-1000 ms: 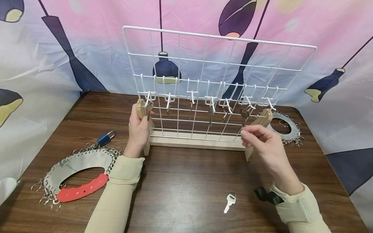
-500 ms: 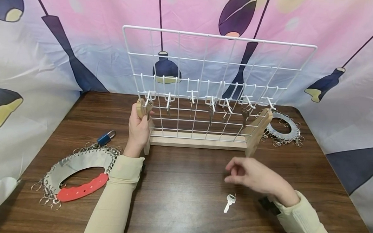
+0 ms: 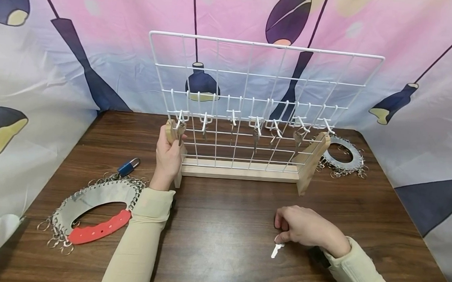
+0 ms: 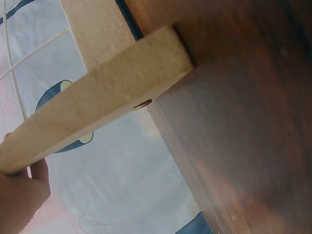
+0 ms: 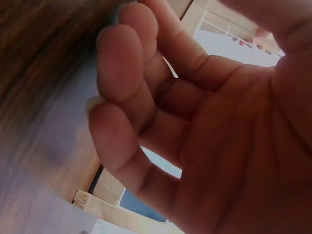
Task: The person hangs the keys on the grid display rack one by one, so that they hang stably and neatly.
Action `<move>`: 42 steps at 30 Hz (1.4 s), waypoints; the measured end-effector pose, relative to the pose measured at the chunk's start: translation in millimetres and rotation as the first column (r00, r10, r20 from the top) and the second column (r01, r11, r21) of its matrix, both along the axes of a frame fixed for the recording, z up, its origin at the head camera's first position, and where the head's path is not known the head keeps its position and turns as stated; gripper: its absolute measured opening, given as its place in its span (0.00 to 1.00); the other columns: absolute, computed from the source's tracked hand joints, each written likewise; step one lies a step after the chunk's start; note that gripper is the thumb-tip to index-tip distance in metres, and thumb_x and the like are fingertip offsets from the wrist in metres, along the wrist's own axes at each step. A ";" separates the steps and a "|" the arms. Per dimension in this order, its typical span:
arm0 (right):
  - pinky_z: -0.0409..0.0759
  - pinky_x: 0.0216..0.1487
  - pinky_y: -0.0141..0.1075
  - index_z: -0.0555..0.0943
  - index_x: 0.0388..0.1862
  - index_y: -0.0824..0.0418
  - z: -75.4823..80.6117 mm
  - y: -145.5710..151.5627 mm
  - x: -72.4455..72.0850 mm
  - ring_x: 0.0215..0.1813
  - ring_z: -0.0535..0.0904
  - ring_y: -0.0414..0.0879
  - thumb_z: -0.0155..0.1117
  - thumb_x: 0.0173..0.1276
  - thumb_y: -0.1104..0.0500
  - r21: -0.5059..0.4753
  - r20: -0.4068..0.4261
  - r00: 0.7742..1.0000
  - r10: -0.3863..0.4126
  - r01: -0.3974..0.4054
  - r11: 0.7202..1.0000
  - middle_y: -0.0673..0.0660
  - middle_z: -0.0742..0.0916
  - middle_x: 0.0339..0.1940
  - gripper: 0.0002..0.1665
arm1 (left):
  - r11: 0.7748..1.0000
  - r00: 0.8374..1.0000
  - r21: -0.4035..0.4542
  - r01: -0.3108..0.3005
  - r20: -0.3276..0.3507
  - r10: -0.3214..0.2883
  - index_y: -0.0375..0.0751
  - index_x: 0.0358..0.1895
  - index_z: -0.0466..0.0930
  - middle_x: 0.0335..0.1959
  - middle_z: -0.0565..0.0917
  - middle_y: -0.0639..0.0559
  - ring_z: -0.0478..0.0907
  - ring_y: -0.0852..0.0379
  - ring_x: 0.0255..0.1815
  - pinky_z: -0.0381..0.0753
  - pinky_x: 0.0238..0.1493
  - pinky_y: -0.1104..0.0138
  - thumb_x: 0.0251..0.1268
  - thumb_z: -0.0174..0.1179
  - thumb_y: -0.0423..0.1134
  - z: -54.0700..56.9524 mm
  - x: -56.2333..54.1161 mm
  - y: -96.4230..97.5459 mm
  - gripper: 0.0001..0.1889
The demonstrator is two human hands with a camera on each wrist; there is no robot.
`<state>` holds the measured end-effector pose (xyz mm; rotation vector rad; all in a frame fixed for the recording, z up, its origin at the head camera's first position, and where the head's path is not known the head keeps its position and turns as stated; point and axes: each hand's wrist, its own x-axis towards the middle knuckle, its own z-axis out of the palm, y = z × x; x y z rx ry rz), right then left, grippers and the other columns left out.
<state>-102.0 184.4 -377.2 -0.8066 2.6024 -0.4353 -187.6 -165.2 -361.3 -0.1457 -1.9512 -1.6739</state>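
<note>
In the head view my left hand (image 3: 168,157) grips the left wooden upright (image 3: 170,131) of a stand that carries a white wire grid (image 3: 248,76). The left wrist view shows the same hand (image 4: 24,195) around the end of the wooden piece (image 4: 97,97). My right hand (image 3: 302,228) is down at the table with curled fingers, thumb and fingertips at the head of a silver key (image 3: 277,250). The key's head is mostly covered. In the right wrist view the curled fingers (image 5: 119,63) show, but the key is hidden.
White hooks (image 3: 256,123) line the grid, several with keys hanging, such as a dark key (image 3: 297,138). On the dark wood table (image 3: 214,225) lie a blue padlock (image 3: 128,167), a ringed metal plate with a red handle (image 3: 100,232), and a ringed metal disc (image 3: 341,162).
My right hand has left the dark key hanging at the grid's right and come down toward me onto the silver key. The left hand keeps its place on the upright.
</note>
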 end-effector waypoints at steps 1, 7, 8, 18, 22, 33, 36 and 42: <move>0.69 0.29 0.35 0.76 0.29 0.47 -0.6 -0.2 0.0 0.26 0.69 0.35 0.76 0.51 0.48 0.001 -0.009 1.000 0.004 -0.004 1.000 0.39 0.75 0.21 0.15 | 1.000 1.000 -0.006 -0.001 -0.001 0.001 0.21 0.54 0.67 0.35 0.80 0.48 0.75 0.69 0.39 0.71 0.45 0.72 0.59 0.38 0.18 4.0 3.0 1.6 0.19; 0.69 0.29 0.35 0.76 0.29 0.47 -2.6 0.0 -0.6 0.26 0.69 0.35 0.77 0.51 0.47 0.000 -0.018 1.000 0.001 -0.001 1.000 0.38 0.74 0.21 0.16 | 1.000 1.000 -0.005 0.001 0.007 -0.001 0.20 0.53 0.66 0.38 0.80 0.37 0.75 0.71 0.38 0.72 0.44 0.73 0.58 0.37 0.18 19.2 15.3 7.6 0.19; 0.69 0.28 0.35 0.76 0.30 0.47 -2.6 0.0 -0.4 0.26 0.69 0.35 0.76 0.51 0.46 -0.003 -0.011 1.000 0.002 -0.002 1.000 0.39 0.75 0.21 0.17 | 1.000 1.000 -0.003 0.004 0.006 -0.004 0.20 0.53 0.66 0.38 0.80 0.37 0.75 0.71 0.38 0.72 0.43 0.73 0.58 0.37 0.18 19.6 15.7 7.8 0.19; 0.71 0.30 0.36 0.76 0.31 0.46 -1.3 -1.4 2.9 0.27 0.71 0.34 0.78 0.40 0.37 0.001 0.024 0.999 0.037 -0.037 0.999 0.40 0.76 0.24 0.26 | 1.000 1.000 0.025 0.019 -0.014 -0.018 0.19 0.52 0.66 0.35 0.80 0.39 0.75 0.70 0.37 0.72 0.41 0.73 0.58 0.38 0.17 17.4 13.6 8.1 0.18; 0.71 0.31 0.37 0.75 0.31 0.46 -1.2 -2.5 3.9 0.28 0.70 0.34 0.81 0.40 0.45 0.014 0.020 0.999 0.042 -0.042 0.999 0.40 0.76 0.25 0.25 | 0.999 1.000 0.038 0.027 -0.005 -0.027 0.20 0.53 0.66 0.36 0.79 0.49 0.76 0.69 0.37 0.73 0.42 0.73 0.58 0.37 0.17 16.2 12.3 7.5 0.19; 0.70 0.30 0.35 0.75 0.31 0.45 -4.6 -1.2 3.0 0.27 0.70 0.34 0.81 0.43 0.49 -0.003 0.020 0.998 0.056 -0.056 0.998 0.40 0.75 0.24 0.21 | 1.000 1.000 0.022 0.016 -0.011 -0.016 0.20 0.53 0.66 0.36 0.79 0.29 0.76 0.65 0.38 0.72 0.42 0.74 0.60 0.38 0.18 17.5 14.2 8.1 0.18; 0.70 0.29 0.33 0.76 0.30 0.46 -4.9 -0.3 2.7 0.26 0.70 0.33 0.79 0.47 0.53 -0.028 0.037 0.997 0.065 -0.064 0.998 0.40 0.75 0.23 0.19 | 1.000 1.000 0.013 0.012 -0.016 -0.012 0.19 0.52 0.66 0.38 0.77 0.23 0.75 0.70 0.36 0.71 0.40 0.74 0.60 0.39 0.18 18.0 15.1 8.2 0.17; 0.70 0.27 0.31 0.76 0.28 0.46 -4.3 1.8 2.2 0.24 0.69 0.32 0.76 0.53 0.57 -0.075 0.059 0.995 0.083 -0.079 0.994 0.39 0.75 0.21 0.14 | 1.000 1.000 0.014 0.014 -0.015 -0.014 0.20 0.53 0.66 0.34 0.80 0.46 0.75 0.70 0.37 0.72 0.42 0.74 0.59 0.38 0.18 18.8 15.5 7.8 0.18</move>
